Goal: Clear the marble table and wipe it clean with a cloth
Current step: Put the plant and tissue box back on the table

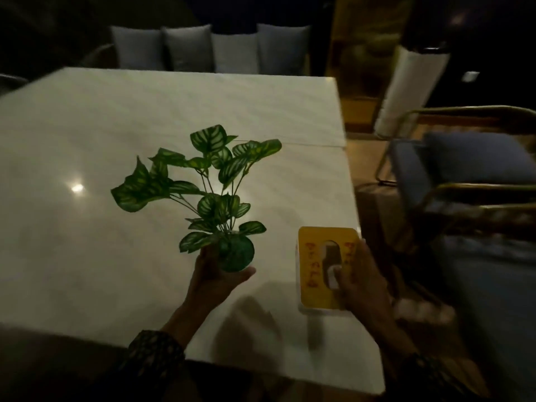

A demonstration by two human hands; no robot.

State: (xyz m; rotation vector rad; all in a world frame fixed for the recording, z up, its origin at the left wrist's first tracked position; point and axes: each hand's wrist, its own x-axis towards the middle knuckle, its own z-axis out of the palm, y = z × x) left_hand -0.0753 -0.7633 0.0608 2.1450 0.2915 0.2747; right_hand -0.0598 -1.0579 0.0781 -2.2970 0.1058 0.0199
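The left hand [216, 272] cups the round green pot of a small leafy plant with striped green-and-white leaves [208, 195]. Fingers and thumb curl round the pot from below, so the weight rests in the palm and the stems stay upright. The shadow thrown on the white marble table [87, 242] just nearer the person than the pot suggests that the plant is lifted clear of the surface; contact at the pot base cannot be confirmed.

The right hand [358, 281] clasps a yellow-topped rectangular tissue box with white sides and an oval dispensing slot [322, 268]. The hand lies over the box's top and right side, with one finger at the slot. This box sits to the right of the plant, near the table's right edge. Whether it rests on the marble or is raised cannot be told.

Judgement: the clearing step is in hand. One item per hand allows both to leave the table in a single trip. A bottom grip suits the top-heavy plant; an over-the-top grip suits the light box.

No wiping cloth is visible. Beyond the plant, the far half of the table shows only a light reflection. Grey cushions [208, 50] stand behind the far edge. A blue-cushioned metal-framed chair [475, 161] stands right of the table.
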